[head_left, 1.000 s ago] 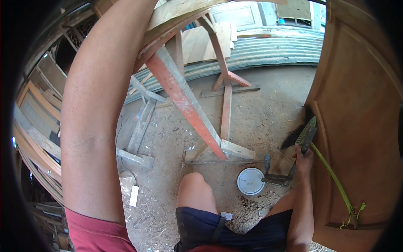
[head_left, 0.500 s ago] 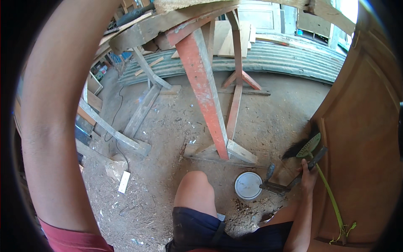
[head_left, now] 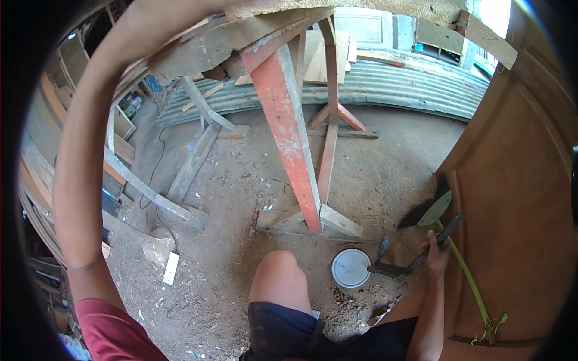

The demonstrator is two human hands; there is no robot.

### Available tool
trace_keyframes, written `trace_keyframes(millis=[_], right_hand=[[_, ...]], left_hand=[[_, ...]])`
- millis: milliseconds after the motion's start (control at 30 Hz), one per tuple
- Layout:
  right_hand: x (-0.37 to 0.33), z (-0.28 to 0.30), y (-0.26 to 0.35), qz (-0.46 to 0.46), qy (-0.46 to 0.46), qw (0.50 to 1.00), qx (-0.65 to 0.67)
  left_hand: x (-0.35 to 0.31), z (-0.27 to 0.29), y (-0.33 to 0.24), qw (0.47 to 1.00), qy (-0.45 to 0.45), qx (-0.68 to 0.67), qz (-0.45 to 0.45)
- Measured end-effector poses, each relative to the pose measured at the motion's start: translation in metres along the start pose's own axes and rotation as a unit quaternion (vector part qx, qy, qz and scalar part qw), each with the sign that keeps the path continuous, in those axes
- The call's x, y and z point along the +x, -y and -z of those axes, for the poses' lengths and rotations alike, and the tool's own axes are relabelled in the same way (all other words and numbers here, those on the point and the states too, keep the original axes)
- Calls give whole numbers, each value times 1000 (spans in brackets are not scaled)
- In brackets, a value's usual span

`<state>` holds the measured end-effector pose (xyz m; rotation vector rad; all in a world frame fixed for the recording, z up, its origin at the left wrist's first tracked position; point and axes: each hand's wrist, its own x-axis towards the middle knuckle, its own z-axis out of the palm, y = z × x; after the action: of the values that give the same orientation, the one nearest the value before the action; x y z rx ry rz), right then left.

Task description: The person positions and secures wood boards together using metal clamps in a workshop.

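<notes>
My right hand [head_left: 437,253] is low on the right, shut on the dark handle of a hammer [head_left: 394,269] whose metal head rests on the dirt floor. Just left of the hammer head stands a small round white container [head_left: 351,269]. My bare knee [head_left: 280,280] is next to it. My left arm [head_left: 90,180] rises along the left side and arches over the top of the view toward a rough wooden beam [head_left: 385,9]; its hand is out of sight. A green-handled brush with black bristles [head_left: 435,210] leans on the brown wooden door [head_left: 518,198] beside my right hand.
A red-painted wooden trestle leg [head_left: 289,132] stands in the middle on a wood base [head_left: 313,219]. Planks and timber frames [head_left: 180,174] lie at the left, with a black cable [head_left: 158,156]. Corrugated metal sheets [head_left: 409,90] lie at the back. The floor is dirt with wood chips.
The view has swung to the left and upward, so the trestle leg and my raised left arm shift across the picture. My right hand stays on the hammer at the same spot.
</notes>
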<state>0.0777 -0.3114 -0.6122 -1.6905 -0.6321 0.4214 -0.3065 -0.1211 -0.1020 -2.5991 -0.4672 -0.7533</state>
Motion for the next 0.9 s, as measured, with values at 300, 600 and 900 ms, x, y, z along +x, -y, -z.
trace_keyframes(millis=[300, 600, 900], right_hand=[[3, -1, -8, -8, 17, 1000, 19], [-4, -2, 4, -29, 7, 1000, 0], [-5, 7, -4, -9, 16, 1000, -4]], left_hand=[[-9, -13, 30, 987, -43, -141, 65], [-15, -13, -3, 948, -149, -203, 192], [-28, -17, 59, 945, -185, -202, 178]])
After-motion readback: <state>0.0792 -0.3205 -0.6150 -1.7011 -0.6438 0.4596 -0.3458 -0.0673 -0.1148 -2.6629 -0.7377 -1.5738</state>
